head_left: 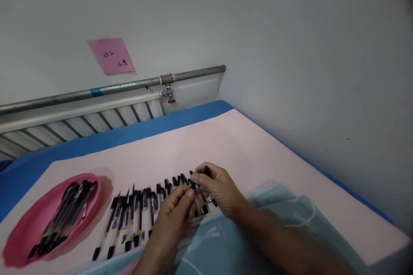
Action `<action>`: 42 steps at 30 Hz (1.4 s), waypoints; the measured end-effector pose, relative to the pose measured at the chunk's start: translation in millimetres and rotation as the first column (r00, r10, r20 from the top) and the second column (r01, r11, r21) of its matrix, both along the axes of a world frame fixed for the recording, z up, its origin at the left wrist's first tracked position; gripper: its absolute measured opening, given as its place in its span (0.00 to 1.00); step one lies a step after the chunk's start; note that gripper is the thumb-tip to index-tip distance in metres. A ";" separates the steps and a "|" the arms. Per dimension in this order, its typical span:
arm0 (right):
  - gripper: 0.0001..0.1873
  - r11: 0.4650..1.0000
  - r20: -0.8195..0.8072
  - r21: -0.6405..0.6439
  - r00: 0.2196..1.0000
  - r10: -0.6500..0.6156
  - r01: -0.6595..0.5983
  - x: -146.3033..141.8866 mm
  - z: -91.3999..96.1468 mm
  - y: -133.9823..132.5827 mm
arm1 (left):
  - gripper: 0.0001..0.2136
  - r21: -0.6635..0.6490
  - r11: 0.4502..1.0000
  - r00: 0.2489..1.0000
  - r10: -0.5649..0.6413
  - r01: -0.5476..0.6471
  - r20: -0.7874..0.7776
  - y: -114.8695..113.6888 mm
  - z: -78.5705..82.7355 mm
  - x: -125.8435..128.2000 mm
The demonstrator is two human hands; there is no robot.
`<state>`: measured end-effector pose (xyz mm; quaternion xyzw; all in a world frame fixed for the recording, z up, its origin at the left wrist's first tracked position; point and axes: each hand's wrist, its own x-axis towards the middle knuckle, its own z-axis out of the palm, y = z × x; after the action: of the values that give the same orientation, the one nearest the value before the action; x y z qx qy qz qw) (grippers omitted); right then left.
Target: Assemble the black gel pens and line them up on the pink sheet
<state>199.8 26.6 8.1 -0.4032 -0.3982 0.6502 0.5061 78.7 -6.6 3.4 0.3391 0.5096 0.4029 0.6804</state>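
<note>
My left hand [174, 219] and my right hand [219, 191] meet over a row of black-capped pens [142, 215] lying side by side on the pink sheet [226, 146]. Both hands pinch the same black pen [197, 182], the left from below, the right with fingers curled over its top end. The pen's body is mostly hidden by the fingers.
A pink dish [19, 240] with several more black pens sits at the left. A pale blue cloth [277, 223] lies under my forearms. The blue table edge [97, 139] meets a radiator [80, 120], pipe and wall. A pink note [111, 55] hangs on the wall.
</note>
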 end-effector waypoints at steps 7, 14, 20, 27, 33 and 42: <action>0.11 1.000 -0.080 -0.024 0.997 0.000 -0.002 1.2 -4.6 1.8 | 0.17 0.006 0.996 0.996 0.087 -0.087 0.007 -2.2 5.9 1.8; 0.09 0.997 -0.096 -0.047 0.994 0.052 -0.057 1.0 -3.5 2.6 | 0.16 -0.012 0.998 0.998 0.062 -0.062 0.012 -1.6 4.9 0.3; 0.08 0.999 -0.068 -0.038 0.997 0.022 -0.024 -0.8 -3.1 1.4 | 0.18 0.009 0.999 0.999 0.031 -0.031 0.015 -0.9 6.8 -0.5; 0.09 0.999 -0.015 -0.034 1.000 0.000 0.000 0.4 -2.8 2.2 | 0.18 0.020 1.000 1.000 0.016 -0.017 0.015 0.9 0.7 -1.4; 0.09 0.998 -0.030 -0.052 0.998 0.046 -0.047 0.1 -2.7 1.6 | 0.19 -0.010 0.999 0.999 0.040 -0.040 -0.010 1.4 0.2 -2.4; 0.09 0.968 -0.170 -0.020 0.954 -0.249 0.249 12.1 1.5 14.0 | 0.16 0.006 1.000 1.000 0.000 0.000 0.011 1.8 3.6 -3.5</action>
<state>211.9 40.6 9.6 -0.3922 -0.2999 0.6133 0.6166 75.2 -4.8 7.0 0.3388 0.5047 0.4062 0.6823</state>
